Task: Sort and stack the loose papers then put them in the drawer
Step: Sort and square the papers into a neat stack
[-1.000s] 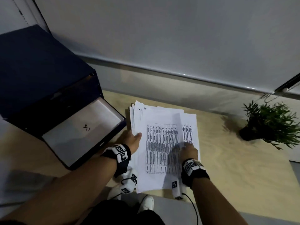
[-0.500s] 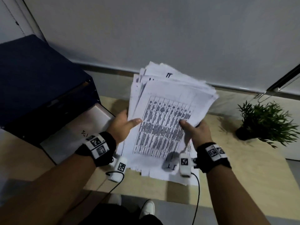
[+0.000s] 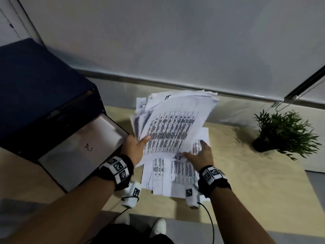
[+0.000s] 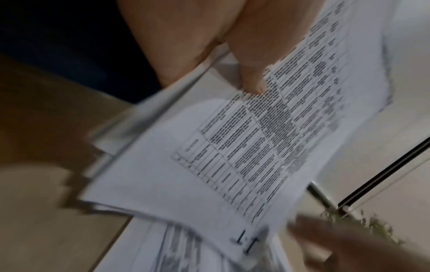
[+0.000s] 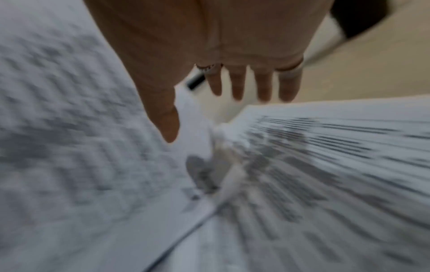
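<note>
A thick stack of printed papers (image 3: pixel 173 124) is tilted up above the table, fanned at its far edge. My left hand (image 3: pixel 135 148) grips its left edge, thumb on the top sheet (image 4: pixel 253 139) and fingers underneath. My right hand (image 3: pixel 200 155) hovers flat, fingers spread, beside the stack's lower right corner and holds nothing; the right wrist view shows its straight fingers (image 5: pixel 253 84) over blurred sheets. More printed sheets (image 3: pixel 174 175) lie flat on the wooden table (image 3: pixel 255 182) below. The open grey drawer (image 3: pixel 79 148) of a dark blue cabinet (image 3: pixel 35 88) stands just left of my left hand.
A small potted plant (image 3: pixel 283 134) stands on the table at the right. A grey wall (image 3: pixel 175 41) runs behind the table. The table's near edge is close to my body, with floor and a white shoe (image 3: pixel 159 226) below it.
The stack, flat on the table a second ago, was lifted with both hands. Now my right hand has let go and dropped toward the sheets left on the table; the left alone holds the stack.
</note>
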`<state>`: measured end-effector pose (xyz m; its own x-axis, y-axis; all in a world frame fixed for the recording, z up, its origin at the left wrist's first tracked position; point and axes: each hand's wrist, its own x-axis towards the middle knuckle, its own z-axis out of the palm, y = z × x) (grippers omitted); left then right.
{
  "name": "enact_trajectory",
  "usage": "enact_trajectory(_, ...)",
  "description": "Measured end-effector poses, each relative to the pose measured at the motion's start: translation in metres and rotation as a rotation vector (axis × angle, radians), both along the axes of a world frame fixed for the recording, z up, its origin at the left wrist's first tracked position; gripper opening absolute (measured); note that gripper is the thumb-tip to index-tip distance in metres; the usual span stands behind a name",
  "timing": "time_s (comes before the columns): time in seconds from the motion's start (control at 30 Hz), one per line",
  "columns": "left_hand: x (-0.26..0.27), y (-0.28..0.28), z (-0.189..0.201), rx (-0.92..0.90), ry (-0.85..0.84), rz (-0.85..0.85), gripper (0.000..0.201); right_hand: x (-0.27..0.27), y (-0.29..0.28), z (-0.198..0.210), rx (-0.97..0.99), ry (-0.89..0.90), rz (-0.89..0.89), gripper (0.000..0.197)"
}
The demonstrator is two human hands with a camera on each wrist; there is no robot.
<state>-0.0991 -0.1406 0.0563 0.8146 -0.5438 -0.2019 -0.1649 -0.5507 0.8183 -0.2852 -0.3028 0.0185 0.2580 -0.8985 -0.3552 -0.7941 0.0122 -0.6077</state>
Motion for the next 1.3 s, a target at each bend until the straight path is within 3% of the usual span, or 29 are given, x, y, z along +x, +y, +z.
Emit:
enact_trajectory(0.07, 0.008, -0.001, 0.005, -0.076, -0.061, 0.013, 0.044, -0.018, -0.007, -0.020, 0.043, 0.263, -0.087, 0.113)
enact_trajectory(0.17, 0.027, 0.003, 0.013, -0.185, -0.110, 0.040, 0.042, -0.034, -0.009, -0.042, 0.097, 0.404, -0.068, 0.097)
enact_trajectory(0.27, 0.045, 0.010, 0.015, -0.178, -0.180, 0.072, 0.059, -0.028, 0.004, -0.051, 0.007, 0.387, 0.005, 0.073)
enact_trajectory(0.33, 0.053, 0.014, 0.017, -0.190, -0.205, 0.088, 0.056, -0.017, 0.014, -0.051, -0.050, 0.366, 0.035, 0.067)
enact_trajectory(0.43, 0.057, 0.019, 0.017, -0.207, -0.202, 0.116, 0.047, -0.003, 0.026, -0.052, -0.017, 0.352, 0.053, 0.095)
enact_trajectory(0.53, 0.057, 0.023, 0.016, -0.194, -0.169, 0.145, 0.059, 0.007, 0.028, -0.058, 0.012, 0.373, 0.029, 0.113)
enact_trajectory(0.7, 0.055, 0.027, 0.024, -0.184, -0.138, 0.171, 0.057, 0.014, 0.024, -0.060, 0.077, 0.373, -0.041, 0.110)
enact_trajectory(0.87, 0.049, 0.032, 0.047, -0.164, -0.160, 0.214, 0.045, 0.016, 0.022, -0.061, 0.095, 0.422, -0.039, 0.084)
enact_trajectory(0.97, 0.045, 0.035, 0.062, -0.042, -0.179, 0.232, 0.046, 0.017, 0.023, -0.064, 0.052, 0.448, -0.022, 0.071)
enact_trajectory(1.2, 0.049, 0.043, 0.072, 0.041, -0.145, 0.247, 0.045, 0.029, 0.043, -0.061, 0.025, 0.472, -0.168, 0.075)
enact_trajectory(1.3, 0.048, 0.045, 0.075, 0.029, -0.140, 0.251, 0.044, 0.028, 0.041, -0.063, 0.011, 0.503, -0.130, 0.089)
